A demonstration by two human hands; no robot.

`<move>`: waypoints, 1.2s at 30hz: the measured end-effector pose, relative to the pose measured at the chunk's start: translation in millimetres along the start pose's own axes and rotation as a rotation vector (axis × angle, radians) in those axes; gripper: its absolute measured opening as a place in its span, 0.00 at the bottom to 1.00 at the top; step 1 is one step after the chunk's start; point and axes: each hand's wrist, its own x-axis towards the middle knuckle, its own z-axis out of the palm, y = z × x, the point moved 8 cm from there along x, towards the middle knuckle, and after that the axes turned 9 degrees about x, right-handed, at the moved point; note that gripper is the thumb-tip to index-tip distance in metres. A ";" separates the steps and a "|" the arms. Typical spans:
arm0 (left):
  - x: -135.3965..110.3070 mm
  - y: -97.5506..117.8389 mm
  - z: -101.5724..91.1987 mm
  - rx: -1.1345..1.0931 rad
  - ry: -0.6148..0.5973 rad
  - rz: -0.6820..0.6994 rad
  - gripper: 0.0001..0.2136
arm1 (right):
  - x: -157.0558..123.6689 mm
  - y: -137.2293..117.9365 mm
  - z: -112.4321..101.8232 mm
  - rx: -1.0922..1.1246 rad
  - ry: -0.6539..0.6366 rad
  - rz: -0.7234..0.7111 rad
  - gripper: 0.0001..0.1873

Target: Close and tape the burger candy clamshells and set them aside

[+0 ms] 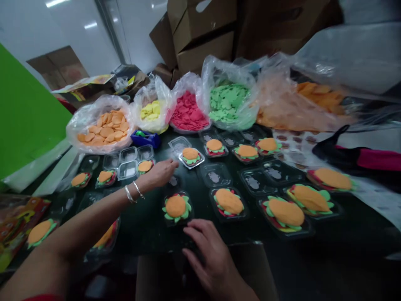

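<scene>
My left hand [161, 173], with silver bracelets at the wrist, reaches over the dark table. Its fingers are bunched together; what they hold, if anything, is hidden. Right beside its fingertips is an open clear plastic box [201, 160] with a foam burger [190, 153] in it; whether they touch I cannot tell. My right hand [209, 253] is at the table's front edge, fingers apart and nothing in them. Just beyond it lies another foam burger [176, 206] in a clear box, an orange bun over green and red layers.
Along the back stand plastic bags of orange discs [108, 130], yellow pieces [151, 110], red pieces [189, 110] and green pieces [230, 100]. A blue tape dispenser [145, 139] sits before them. Several boxed burgers [285, 213] spread across the table. Cardboard boxes [203, 33] rise behind.
</scene>
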 end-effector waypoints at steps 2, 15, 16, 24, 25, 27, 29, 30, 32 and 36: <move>-10.1 15.5 3.1 -0.044 -0.021 0.030 0.14 | 2.4 -2.8 2.2 -0.046 -0.002 -0.018 0.21; -184.8 55.2 13.2 -0.681 0.284 -0.411 0.13 | -12.7 21.5 8.7 -0.158 -0.074 0.078 0.27; -189.6 60.1 21.3 -0.702 0.289 -0.420 0.14 | -14.2 21.9 10.2 -0.159 -0.083 0.076 0.28; -184.2 75.8 42.6 -0.595 0.298 -0.326 0.22 | -15.5 21.5 15.2 -0.178 -0.101 0.062 0.28; -183.7 77.7 43.3 -0.541 0.275 -0.302 0.24 | -15.8 21.5 15.4 -0.181 -0.101 0.060 0.28; -180.7 81.2 42.9 -0.420 0.201 -0.240 0.27 | -16.3 22.0 15.3 -0.186 -0.097 0.061 0.27; -175.4 81.4 41.5 -0.327 0.082 -0.188 0.29 | -16.2 22.7 14.9 -0.186 -0.097 0.063 0.27; -172.6 79.5 40.4 -0.309 0.016 -0.171 0.29 | -15.8 23.0 14.7 -0.187 -0.100 0.062 0.27; -168.1 73.2 36.6 -0.355 -0.088 -0.153 0.28 | -14.8 22.8 13.8 -0.190 -0.104 0.049 0.26; -162.7 59.4 27.5 -0.722 -0.076 -0.184 0.20 | -14.4 22.1 12.9 -0.179 -0.113 0.018 0.26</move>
